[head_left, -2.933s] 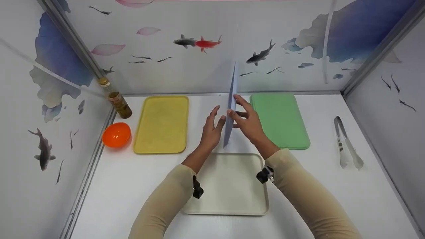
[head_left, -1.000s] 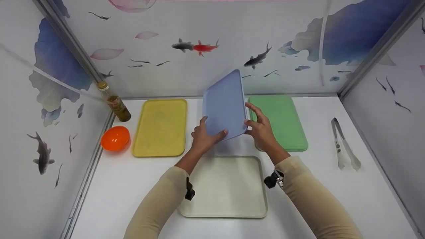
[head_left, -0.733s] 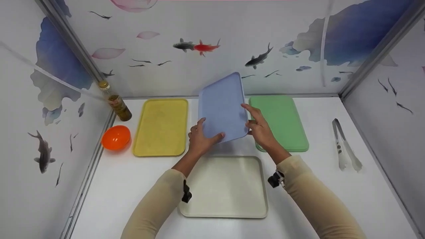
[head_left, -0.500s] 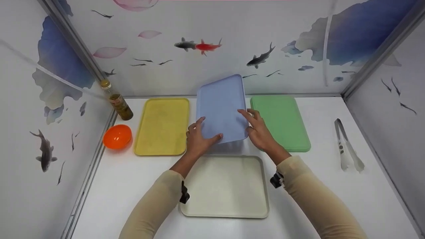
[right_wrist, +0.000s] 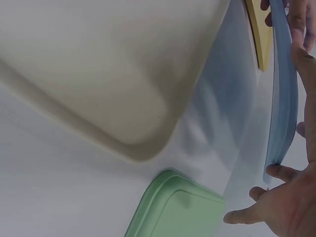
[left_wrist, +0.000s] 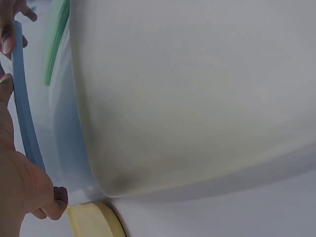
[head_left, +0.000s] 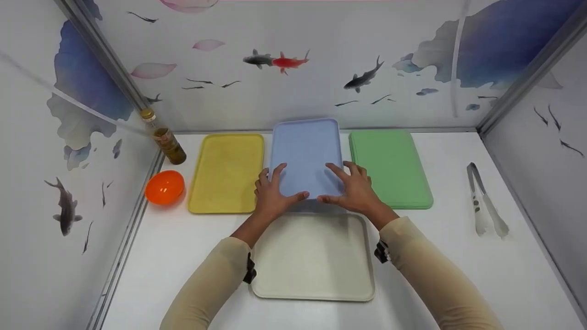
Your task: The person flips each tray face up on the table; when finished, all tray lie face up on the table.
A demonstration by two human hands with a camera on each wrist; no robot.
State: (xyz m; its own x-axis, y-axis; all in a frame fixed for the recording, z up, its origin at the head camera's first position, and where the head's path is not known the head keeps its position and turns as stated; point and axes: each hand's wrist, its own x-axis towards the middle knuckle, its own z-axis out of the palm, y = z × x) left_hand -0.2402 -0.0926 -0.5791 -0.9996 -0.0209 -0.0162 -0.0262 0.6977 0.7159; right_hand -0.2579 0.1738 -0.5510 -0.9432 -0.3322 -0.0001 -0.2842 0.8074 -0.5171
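A light blue tray (head_left: 306,146) is held level between both hands, a little above the table, as its shadow in the wrist views suggests. My left hand (head_left: 271,196) grips its near left corner, thumb at the front edge and index finger over the top. At the near right corner my right hand (head_left: 360,190) holds it in much the same way. The other fingers lie along the sides and are partly hidden. Seen from the right wrist, the blue tray (right_wrist: 284,89) is edge-on. A cream tray (head_left: 314,256) lies on the table just in front of it.
To the left lies a yellow tray (head_left: 227,174), to the right a green tray (head_left: 390,167) with a doubled rim. An orange bowl (head_left: 165,188) and a bottle (head_left: 168,145) of dark liquid stand far left. Metal tongs (head_left: 486,199) lie far right. Walls enclose the table.
The blue tray has turned from upright and edge-on to level, and come down. My left hand has taken hold of it; my right hand has shifted to its near right corner.
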